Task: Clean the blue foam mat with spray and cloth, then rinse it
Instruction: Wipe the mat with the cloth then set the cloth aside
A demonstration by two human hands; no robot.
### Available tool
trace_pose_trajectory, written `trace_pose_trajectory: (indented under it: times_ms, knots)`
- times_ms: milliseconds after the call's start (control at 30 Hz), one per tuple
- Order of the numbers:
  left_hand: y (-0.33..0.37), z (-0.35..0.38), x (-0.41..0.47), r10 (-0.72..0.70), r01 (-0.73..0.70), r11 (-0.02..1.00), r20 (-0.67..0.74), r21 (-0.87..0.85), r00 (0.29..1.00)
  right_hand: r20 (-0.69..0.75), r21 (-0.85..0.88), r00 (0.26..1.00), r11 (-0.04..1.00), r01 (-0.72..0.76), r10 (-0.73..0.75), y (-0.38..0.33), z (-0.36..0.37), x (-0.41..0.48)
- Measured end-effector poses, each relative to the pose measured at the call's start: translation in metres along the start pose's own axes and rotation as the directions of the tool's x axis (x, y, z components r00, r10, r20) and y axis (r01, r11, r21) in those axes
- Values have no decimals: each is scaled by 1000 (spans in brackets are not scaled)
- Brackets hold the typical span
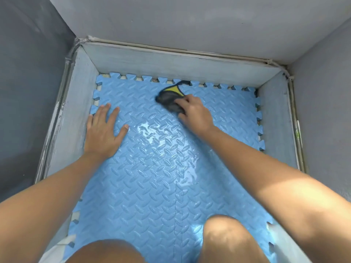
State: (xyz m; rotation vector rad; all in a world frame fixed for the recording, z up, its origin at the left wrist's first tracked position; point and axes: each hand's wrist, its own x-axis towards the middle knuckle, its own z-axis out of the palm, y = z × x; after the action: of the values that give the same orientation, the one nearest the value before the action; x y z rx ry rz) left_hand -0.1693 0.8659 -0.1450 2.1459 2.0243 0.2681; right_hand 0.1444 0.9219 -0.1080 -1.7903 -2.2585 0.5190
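Your left hand [103, 132] lies flat and spread on the blue interlocking foam mat [163, 179], probably to pin it in the grey-walled corner, while your right hand [193, 112] clutches the bunched dark cloth with yellow trim [170, 100], scrubbing past the wet patch.

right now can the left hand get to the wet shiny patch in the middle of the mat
Probably yes: the left hand lies flat on the mat right beside the wet patch, with only bare mat between them.
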Motion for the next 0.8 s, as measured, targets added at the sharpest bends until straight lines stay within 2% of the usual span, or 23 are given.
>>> trace_pose_trajectory:
  times_ms: [67, 100, 200, 267, 300, 367, 433, 467, 533, 567, 600, 633, 667, 700, 733, 767, 800]
  knots:
    - [0, 1, 1, -3, 3, 1000, -5, -8, 1000, -68, -35, 982, 984, -177, 174, 60, -25, -10]
    - [1, 1, 1, -2, 2, 1000, -7, -8, 1000, -116, -41, 948, 953, -301, 295, 88, -36, -17]
    - [1, 1, 1, -8, 8, 1000, -12, -8, 1000, -205, 12, 761, 779, -627, 616, 140, -59, -39]
    - [3, 0, 0, -11, 11, 1000, -11, -11, 1000, -200, 43, 692, 711, -701, 694, 136, -64, -47]
    - [3, 0, 1, -11, 11, 1000, -10, -11, 1000, -188, 62, 697, 717, -695, 692, 126, -62, -49]
    - [4, -1, 1, -12, 12, 1000, -6, -14, 1000, -136, 143, 760, 772, -620, 636, 95, -53, -50]
    - [4, -1, 0, -12, 12, 1000, -6, -17, 1000, -41, 354, 845, 798, -488, 534, 61, -46, -51]
    - [4, -2, -1, -13, 13, 1000, -7, -18, 1000, 16, 526, 872, 738, -424, 490, 47, -45, -52]
    - [3, -2, -1, -16, 15, 1000, -12, -25, 1000, 119, 836, 871, 426, -347, 476, 33, -48, -57]
    - [2, -2, 0, -17, 16, 999, -14, -30, 1000, 137, 899, 842, 291, -327, 522, 33, -49, -61]
    - [2, -1, 0, -16, 16, 999, -16, -35, 1000, 118, 907, 788, 257, -334, 604, 37, -51, -65]
    - [2, -1, 0, -16, 15, 999, -20, -38, 1000, 47, 871, 722, 326, -368, 690, 44, -51, -71]
    - [2, -1, 0, -16, 15, 999, -23, -39, 1000, -65, 794, 669, 444, -414, 740, 51, -50, -77]
    - [2, 0, -1, -17, 16, 999, -24, -38, 1000, -178, 707, 664, 564, -428, 726, 56, -49, -84]
    - [2, -1, -1, -17, 16, 999, -25, -37, 1000, -257, 622, 717, 679, -391, 649, 58, -46, -89]
    - [2, -1, -1, -18, 17, 999, -26, -37, 1000, -273, 528, 814, 787, -319, 513, 57, -44, -92]
    - [2, -1, 0, -20, 19, 999, -27, -37, 999, -220, 419, 911, 877, -236, 350, 55, -41, -92]
